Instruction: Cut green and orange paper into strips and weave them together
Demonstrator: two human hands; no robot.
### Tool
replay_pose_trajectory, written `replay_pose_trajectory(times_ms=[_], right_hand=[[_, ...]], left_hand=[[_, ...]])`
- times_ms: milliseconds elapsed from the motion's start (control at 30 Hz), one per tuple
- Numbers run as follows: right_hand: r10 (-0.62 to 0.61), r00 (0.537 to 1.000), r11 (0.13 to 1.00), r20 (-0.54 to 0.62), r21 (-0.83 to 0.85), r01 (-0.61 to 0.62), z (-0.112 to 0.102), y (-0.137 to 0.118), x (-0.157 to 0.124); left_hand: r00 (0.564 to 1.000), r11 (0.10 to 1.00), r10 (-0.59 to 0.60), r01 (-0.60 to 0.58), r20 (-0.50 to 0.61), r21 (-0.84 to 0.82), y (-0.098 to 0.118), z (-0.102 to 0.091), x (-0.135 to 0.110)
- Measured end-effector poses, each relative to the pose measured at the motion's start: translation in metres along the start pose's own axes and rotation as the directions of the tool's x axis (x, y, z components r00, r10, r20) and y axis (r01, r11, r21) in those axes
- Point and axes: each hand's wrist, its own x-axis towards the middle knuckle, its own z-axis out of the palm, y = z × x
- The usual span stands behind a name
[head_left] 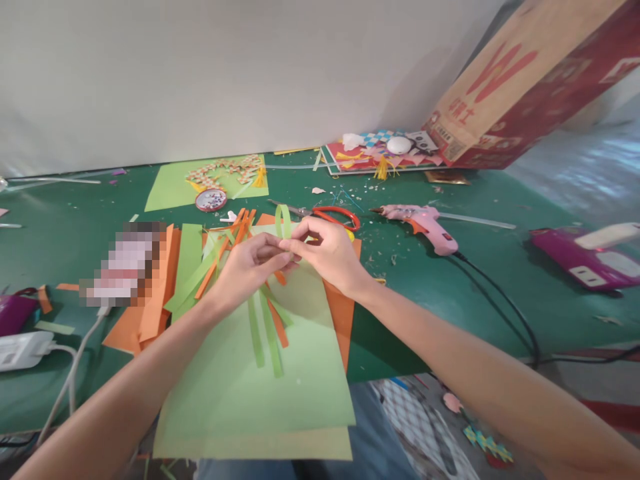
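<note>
My left hand (250,267) and my right hand (330,253) meet near the middle, fingertips pinched together. Between them they grip a narrow green paper strip (283,217), bent into a small loop that stands up above the fingers. Part of the strip is hidden behind the fingertips. Below the hands, green and orange paper strips (256,327) lie or hang over a light green sheet of paper (300,393). More orange strips (239,230) are piled just beyond my left hand. Scissors (340,217) with red handles lie right behind my right hand.
A pink glue gun (423,223) with a glue stick in it lies on the green table (400,313) at right, its cord trailing off the edge. A purple power strip (570,257), a paper bag (500,87), a blurred phone (125,263) on orange paper, and a bead dish (211,199) surround the work.
</note>
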Motion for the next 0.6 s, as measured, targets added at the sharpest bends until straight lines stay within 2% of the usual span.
replay_pose_trajectory(times_ms=[233,367,467,600], right_hand=[[0.032,0.999,0.998,0.022,0.048,-0.033,-0.0009,-0.0006,0.0003],[0.114,0.993,0.990,0.035,0.073,-0.117,-0.0021,0.0036,0.0014],[0.173,0.979,0.981,0.106,0.072,-0.181,-0.0029,0.0053,0.0025],[0.151,0.968,0.983,0.198,0.075,-0.168,-0.0040,0.0036,0.0035]], left_hand=[[1.000,0.999,0.026,-0.026,-0.009,-0.023,-0.0034,0.0005,0.0014],[0.996,0.996,0.061,-0.065,-0.058,-0.066,-0.0067,0.0009,0.0018],[0.991,0.988,0.107,-0.115,-0.079,-0.105,-0.0076,0.0009,0.0025],[0.992,0.988,0.105,-0.112,-0.063,-0.111,-0.0080,0.0011,0.0031]])
